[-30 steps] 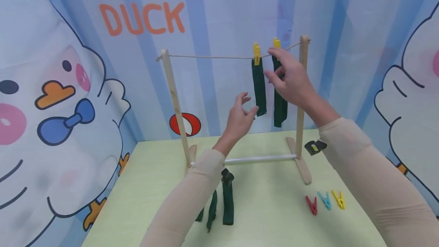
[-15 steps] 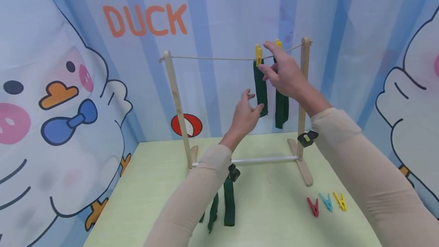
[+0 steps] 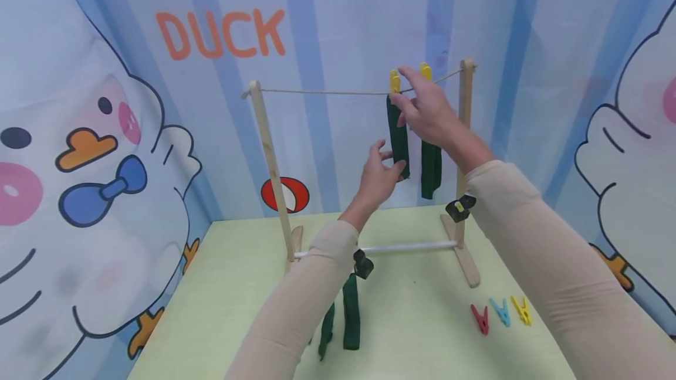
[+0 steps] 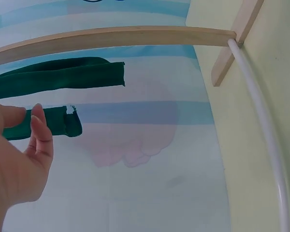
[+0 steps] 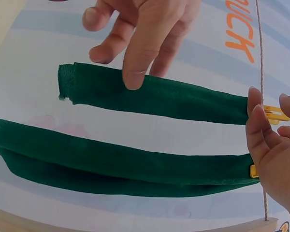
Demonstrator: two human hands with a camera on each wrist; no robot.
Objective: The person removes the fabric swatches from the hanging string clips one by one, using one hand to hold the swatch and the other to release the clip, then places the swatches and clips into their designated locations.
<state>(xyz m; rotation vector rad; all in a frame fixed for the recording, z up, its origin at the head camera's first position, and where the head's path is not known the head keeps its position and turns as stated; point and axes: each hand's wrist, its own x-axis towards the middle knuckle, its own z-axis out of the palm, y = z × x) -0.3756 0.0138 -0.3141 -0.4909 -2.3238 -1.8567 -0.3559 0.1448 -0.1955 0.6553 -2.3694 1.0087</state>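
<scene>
Two dark green cloth strips hang from the string by yellow clothespins. The left cloth strip (image 3: 398, 139) has its clothespin (image 3: 394, 82) at the top; my right hand (image 3: 428, 107) is right at that clothespin, fingers spread and thumb apart from them. My left hand (image 3: 377, 177) is at the strip's lower end. Its thumb (image 5: 135, 72) overlaps the cloth in the right wrist view, while the fingers stay apart from it. Just right of it hangs the second cloth strip (image 3: 431, 172), doubled over, its clothespin (image 3: 425, 70) partly behind my right hand.
A wooden frame (image 3: 270, 163) with a white crossbar (image 3: 406, 247) stands on the pale green table (image 3: 412, 315). Red (image 3: 479, 318), blue (image 3: 500, 312) and yellow (image 3: 521, 311) clothespins lie at the right. More green strips (image 3: 351, 315) lie beside my left sleeve, partly hidden.
My right hand has moved left from the right clothespin to the left one. My left hand has shifted slightly right, closer to the left strip's lower end.
</scene>
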